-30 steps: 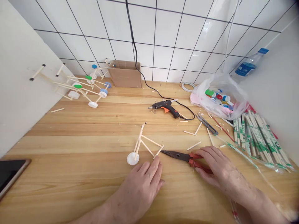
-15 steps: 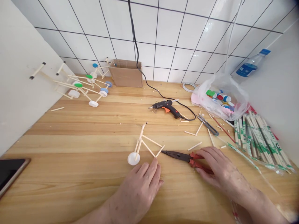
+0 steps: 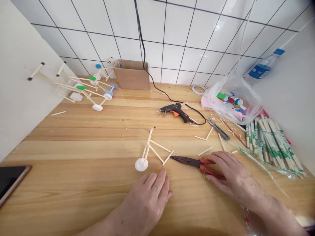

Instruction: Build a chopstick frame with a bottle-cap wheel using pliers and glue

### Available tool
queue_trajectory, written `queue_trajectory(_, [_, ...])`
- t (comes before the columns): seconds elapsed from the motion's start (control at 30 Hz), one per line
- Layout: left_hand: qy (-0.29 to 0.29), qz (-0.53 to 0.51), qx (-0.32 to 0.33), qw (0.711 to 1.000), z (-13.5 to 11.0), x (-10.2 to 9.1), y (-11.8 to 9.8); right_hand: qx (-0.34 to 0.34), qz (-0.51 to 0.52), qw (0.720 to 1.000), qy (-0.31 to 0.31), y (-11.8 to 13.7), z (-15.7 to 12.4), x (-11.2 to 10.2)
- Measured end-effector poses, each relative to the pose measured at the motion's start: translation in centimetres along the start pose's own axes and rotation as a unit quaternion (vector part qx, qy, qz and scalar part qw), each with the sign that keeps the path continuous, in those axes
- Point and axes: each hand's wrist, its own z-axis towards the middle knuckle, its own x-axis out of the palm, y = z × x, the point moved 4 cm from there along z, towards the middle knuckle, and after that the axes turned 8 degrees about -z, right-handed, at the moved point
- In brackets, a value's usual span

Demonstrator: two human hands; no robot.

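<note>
Right hand (image 3: pixel 235 175) curled around the red-handled pliers (image 3: pixel 189 162), lying lengthwise, tips left toward the stick frame (image 3: pixel 148 141); we log the open left hand (image 3: pixel 147 200) nearer.

Bright, soft light, faint shadow beneath the right hand (image 3: pixel 236 178).

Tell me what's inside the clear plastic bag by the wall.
The clear plastic bag holds green, red, blue and white plastic bottle caps, with pink material showing through at its left. The crumpled plastic hides whatever lies lower down.
</note>
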Motion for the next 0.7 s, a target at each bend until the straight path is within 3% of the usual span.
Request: queue_trajectory(0.7, [0.054, 0.004, 0.011, 0.998, -0.31, 0.63, -0.42, -0.032, -0.035, 0.999, -0.025, 1.0, -0.28, -0.42])
